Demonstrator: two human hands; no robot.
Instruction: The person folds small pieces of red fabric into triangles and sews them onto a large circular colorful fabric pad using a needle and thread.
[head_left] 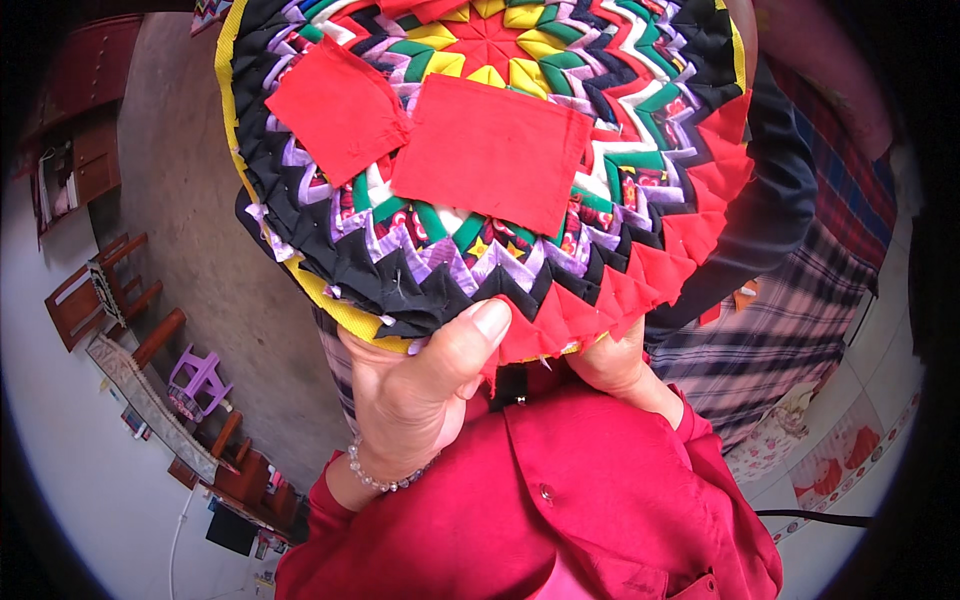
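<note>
A round patchwork piece [480,258] of folded fabric points, in rings of yellow, green, white, purple and black, fills the upper middle. Folded red points [650,265] line its lower right rim, and a yellow band [340,310] shows at its left edge. My left hand [415,385] is closed on the near rim, thumb on top by the first red point, fingers mostly hidden beneath. To its right, my right hand [620,365] grips the rim from below, its fingers largely covered. Two loose red cloth squares [345,110] [495,150] lie on top; more red cloth [430,8] shows at the upper edge.
Plaid cloth [740,365] spreads at the right, with small red and orange scraps [745,294] on it. Dark shiny fabric [775,190] lies beside the patchwork. Off to the left are a purple stool [200,382], a wooden bench [150,400] and a wooden cabinet [95,165].
</note>
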